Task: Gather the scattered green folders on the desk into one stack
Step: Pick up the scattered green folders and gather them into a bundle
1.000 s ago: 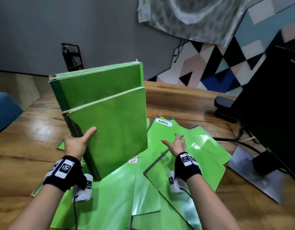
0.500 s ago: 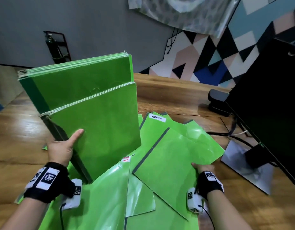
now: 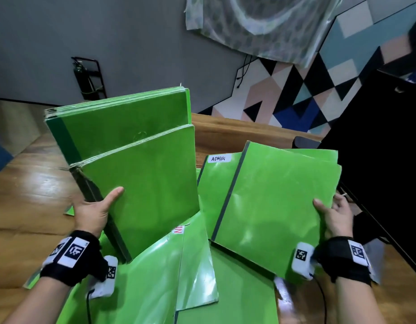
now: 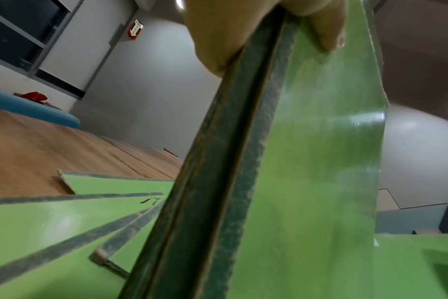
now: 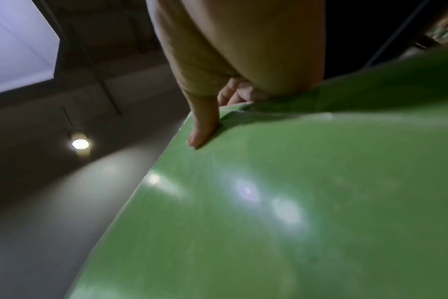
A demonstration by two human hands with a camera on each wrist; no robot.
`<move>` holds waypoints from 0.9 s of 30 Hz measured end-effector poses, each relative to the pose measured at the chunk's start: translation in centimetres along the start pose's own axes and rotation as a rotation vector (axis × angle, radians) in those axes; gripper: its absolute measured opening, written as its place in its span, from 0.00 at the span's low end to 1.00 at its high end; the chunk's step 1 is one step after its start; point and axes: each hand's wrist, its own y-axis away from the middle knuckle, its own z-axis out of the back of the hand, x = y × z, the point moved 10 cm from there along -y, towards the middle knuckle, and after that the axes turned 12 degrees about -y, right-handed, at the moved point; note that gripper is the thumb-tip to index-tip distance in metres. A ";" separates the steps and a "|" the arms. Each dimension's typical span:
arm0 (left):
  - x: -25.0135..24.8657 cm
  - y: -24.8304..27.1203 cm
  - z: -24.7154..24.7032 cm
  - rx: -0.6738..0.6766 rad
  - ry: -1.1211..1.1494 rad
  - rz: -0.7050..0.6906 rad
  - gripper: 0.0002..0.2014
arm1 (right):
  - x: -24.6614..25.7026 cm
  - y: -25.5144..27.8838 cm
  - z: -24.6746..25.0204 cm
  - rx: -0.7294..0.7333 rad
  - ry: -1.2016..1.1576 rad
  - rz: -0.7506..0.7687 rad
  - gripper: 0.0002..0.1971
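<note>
**Both hands on folders, stack upright on the left**

Gathered stack of green folders (image 3: 136, 164) stands on edge, tilted, its lower corner resting on the loose folders below. Two groups in it: the back one sits higher than the front one. Left hand (image 3: 94, 211) grips the stack at its dark spine edge, thumb across the front cover, the other fingers hidden behind. Left wrist view confirms it: thumb and palm clamped around the spine (image 4: 233, 141).

Right hand (image 3: 335, 218) holds a single green folder (image 3: 272, 202) by its right edge, thumb on top, fingers curled underneath. That folder is lifted and tilted, dark spine toward the stack. Right wrist view shows the thumb (image 5: 205, 125) pressed on the glossy cover near the edge.

Just behind it lies a folder with a white "ADMIN" label (image 3: 218, 158). More loose folders (image 3: 155, 277) overlap flat on the wooden worktop (image 3: 27, 206), under and between the hands; one carries a partly hidden label with red letters (image 3: 178, 229).

Black monitor (image 3: 377, 160) stands at the right, close to the right hand. Wall behind: grey on the left, coloured triangle pattern on the right.
</note>
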 end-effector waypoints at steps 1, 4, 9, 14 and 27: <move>0.0 0.1 0.0 0.002 0.010 0.001 0.18 | 1.6 0.0 -0.3 0.038 -0.062 0.032 0.18; -0.1 0.2 -0.1 0.021 0.031 -0.001 0.17 | 5.6 0.7 -0.7 0.103 -0.182 0.114 0.17; 0.5 -0.2 -0.3 0.042 0.054 -0.002 0.22 | 11.7 2.7 -0.8 0.162 -0.346 0.258 0.19; 0.5 -0.3 -0.2 0.023 0.037 0.000 0.23 | 15.5 4.9 -3.9 0.301 -0.479 0.328 0.11; -0.6 1.2 -1.2 0.195 0.132 -0.177 0.17 | -3.4 13.7 -28.0 0.790 -0.164 -0.205 0.49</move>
